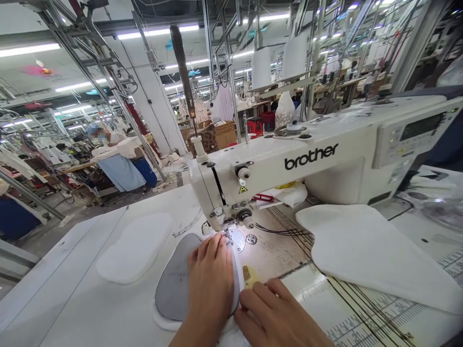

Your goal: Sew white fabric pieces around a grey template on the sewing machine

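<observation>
Grey fabric, an oval panel point(177, 284) with a white padded rim point(162, 320), lies on the white sewing table point(61, 308), its upper end at the presser foot point(227, 236). The left hand point(211, 284) lies across it, fingers together and pressing down, seemingly to stop the layers creeping near the needle. The right hand point(278, 313) comes in from the lower right, its fingers point(269, 294) together at the panel's edge; whether they pinch it, I cannot tell. Above stands a white Brother sewing machine point(289, 164), its head low over the work so the foot can bear on it. A plain white oval pad point(133, 248) lies left of the panel, and a folded white fabric piece point(372, 250) lies to the right, both within easy reach. Red snips point(262, 196) sit behind the machine's arm. Farther off, a co-worker point(103, 137) sits among hanging garments.
</observation>
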A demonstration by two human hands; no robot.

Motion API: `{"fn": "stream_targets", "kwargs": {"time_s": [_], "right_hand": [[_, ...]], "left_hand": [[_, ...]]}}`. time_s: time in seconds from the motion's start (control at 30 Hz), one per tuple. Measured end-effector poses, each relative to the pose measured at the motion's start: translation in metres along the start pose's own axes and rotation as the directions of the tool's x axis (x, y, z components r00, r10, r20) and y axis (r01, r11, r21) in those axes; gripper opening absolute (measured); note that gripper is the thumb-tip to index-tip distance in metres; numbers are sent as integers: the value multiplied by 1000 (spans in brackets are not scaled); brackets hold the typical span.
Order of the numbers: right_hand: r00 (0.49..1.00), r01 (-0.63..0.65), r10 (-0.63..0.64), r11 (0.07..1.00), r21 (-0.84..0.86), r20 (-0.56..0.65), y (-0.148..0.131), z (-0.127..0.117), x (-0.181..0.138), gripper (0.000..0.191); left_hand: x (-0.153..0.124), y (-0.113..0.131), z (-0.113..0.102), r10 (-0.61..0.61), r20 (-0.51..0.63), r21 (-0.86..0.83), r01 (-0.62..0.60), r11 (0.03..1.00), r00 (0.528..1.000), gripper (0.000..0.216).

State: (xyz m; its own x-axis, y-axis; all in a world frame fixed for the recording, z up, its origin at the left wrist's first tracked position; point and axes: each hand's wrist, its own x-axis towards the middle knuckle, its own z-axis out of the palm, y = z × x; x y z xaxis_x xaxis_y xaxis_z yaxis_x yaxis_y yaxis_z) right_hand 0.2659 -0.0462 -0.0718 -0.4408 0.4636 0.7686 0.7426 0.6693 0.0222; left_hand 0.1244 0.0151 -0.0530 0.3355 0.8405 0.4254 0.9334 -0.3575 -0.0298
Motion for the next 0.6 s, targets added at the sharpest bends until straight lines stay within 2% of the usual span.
{"fn": "stream_targets", "kwargs": {"time_s": [0.1,0.2,0.33,0.43,0.5,0.6], "right_hand": [[999,-25,22,999,-49,-45,-1,7,-1,32],[999,-34,31,996,-82,-44,-3,13,-4,30],[999,-26,28,996,-87,20,-2,15,-8,29],[1000,4,-1,997,-75,30,-1,16,-11,27],[999,18,-16,997,-77,29,1,16,-13,25],[1000,10,-8,997,-79,21,1,18,-14,24]], "left_hand": [[-6,-28,-7,-29,42,44,27,999,999,40],[-15,-67,-14,-217,81,100,208,973,973,46],[-20,-102,-19,-299,194,-91,321,943,934,52],[-16,-112,-22,-411,272,-223,473,853,870,50],[-18,-117,-25,-475,300,-337,558,758,827,49],[-35,-127,-36,-589,277,-466,642,609,760,50]]}}
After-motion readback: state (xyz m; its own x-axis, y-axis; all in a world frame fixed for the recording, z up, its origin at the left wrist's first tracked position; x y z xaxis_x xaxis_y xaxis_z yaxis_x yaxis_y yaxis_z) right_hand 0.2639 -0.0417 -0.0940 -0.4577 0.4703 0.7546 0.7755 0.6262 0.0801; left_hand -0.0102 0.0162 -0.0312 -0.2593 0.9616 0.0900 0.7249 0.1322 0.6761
